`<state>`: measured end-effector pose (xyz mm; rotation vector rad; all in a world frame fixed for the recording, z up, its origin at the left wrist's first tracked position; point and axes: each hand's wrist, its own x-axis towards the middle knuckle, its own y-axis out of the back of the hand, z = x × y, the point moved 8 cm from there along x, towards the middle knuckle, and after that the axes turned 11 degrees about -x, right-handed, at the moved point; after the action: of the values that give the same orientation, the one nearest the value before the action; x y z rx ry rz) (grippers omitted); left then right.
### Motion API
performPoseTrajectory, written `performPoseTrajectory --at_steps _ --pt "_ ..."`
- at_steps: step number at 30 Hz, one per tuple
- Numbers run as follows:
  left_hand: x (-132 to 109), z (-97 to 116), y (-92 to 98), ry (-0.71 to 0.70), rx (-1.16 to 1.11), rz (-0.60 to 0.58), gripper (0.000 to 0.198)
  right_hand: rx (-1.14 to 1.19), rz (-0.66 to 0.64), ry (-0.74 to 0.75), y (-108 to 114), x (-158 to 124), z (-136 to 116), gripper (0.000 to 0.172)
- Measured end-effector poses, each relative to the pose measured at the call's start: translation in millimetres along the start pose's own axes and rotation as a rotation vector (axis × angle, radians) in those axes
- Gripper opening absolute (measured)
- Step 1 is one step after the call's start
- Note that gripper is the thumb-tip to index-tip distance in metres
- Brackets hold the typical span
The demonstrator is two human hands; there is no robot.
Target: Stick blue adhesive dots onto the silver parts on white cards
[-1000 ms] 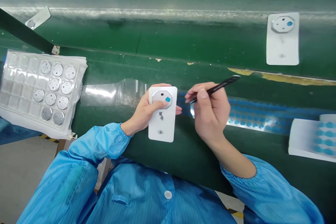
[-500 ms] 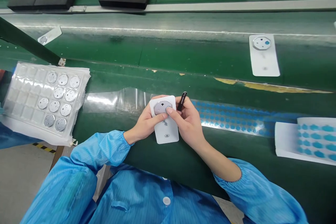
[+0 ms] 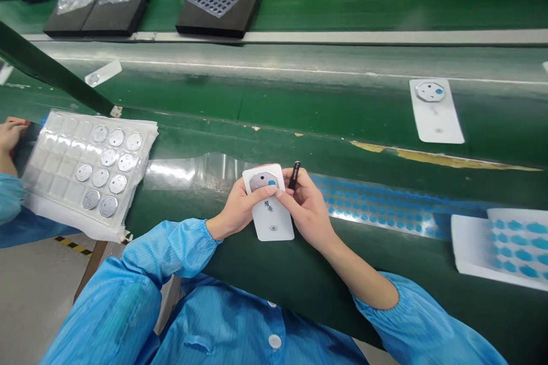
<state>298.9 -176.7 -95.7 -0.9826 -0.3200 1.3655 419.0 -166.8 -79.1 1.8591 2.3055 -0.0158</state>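
Above the near part of the bench, my left hand [image 3: 240, 208] grips a white rounded card [image 3: 274, 222] by its left side, thumb across the front. Near the card's top sits a silver octagonal disc [image 3: 259, 180] with a small dark hole and a blue dot [image 3: 272, 183]. My right hand [image 3: 309, 208] is closed around a slim black tool [image 3: 294, 175] with pale lettering; its lower end is hidden by the fingers. The right thumb tip rests on the card just below the disc, beside the left thumb.
At left lies a clear tray [image 3: 64, 165] partly filled with silver discs. A strip of blue dots [image 3: 385, 205] and a dotted sheet [image 3: 520, 245] lie right. Another card with a disc [image 3: 436, 120] is beyond. A co-worker's hand [image 3: 9, 136] shows far left.
My right thumb has slid down off the disc, uncovering the blue dot on it. The view has shifted, so the whole scene sits lower, and a co-worker's hand has appeared at left.
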Motion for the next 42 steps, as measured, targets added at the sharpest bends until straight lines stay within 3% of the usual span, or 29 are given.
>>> performPoseTrajectory --at_steps 5,9,13,16,18,22,26,29,33,36,42 --pt "5.7 19.8 7.2 -0.089 0.009 0.092 0.047 -0.042 0.025 0.083 -0.2 -5.9 -1.3 0.034" --pt "3.3 38.0 11.9 -0.185 -0.079 0.175 0.05 -0.222 -0.101 0.135 -10.0 -8.4 0.3 0.024" --pt "0.8 44.4 11.8 -0.213 -0.123 0.194 0.053 -0.328 -0.171 0.259 -16.2 -10.3 -13.2 0.028" --pt "4.1 44.4 12.8 -0.208 -0.154 0.176 0.056 -0.339 -0.183 0.268 -15.0 -9.8 -15.9 0.035" --pt "8.6 44.0 11.4 -0.2 -0.171 0.117 0.057 -0.315 -0.098 0.244 -3.6 -6.6 -13.6 0.037" --pt "15.6 33.4 4.4 -0.08 -0.182 -0.06 0.066 -0.133 0.309 0.165 50.2 13.7 -8.2 0.041" --pt "13.2 15.4 2.8 0.03 -0.02 -0.145 0.048 0.014 0.512 0.147 101.0 65.3 -12.0 0.053" --pt "8.9 6.4 -1.6 0.058 0.083 -0.22 0.042 -0.325 0.572 0.047 135.8 103.7 -13.7 0.054" --pt "6.0 5.8 -6.1 0.053 0.219 -0.287 0.043 -0.61 0.708 -0.023 172.6 108.3 -7.2 0.045" --pt "6.8 8.4 -6.0 0.041 0.366 -0.31 0.044 -0.723 0.727 -0.004 174.3 97.6 0.2 0.044" --pt "-0.7 4.2 -8.5 0.056 0.587 -0.395 0.052 -0.864 0.598 0.166 140.6 99.0 -7.4 0.028"
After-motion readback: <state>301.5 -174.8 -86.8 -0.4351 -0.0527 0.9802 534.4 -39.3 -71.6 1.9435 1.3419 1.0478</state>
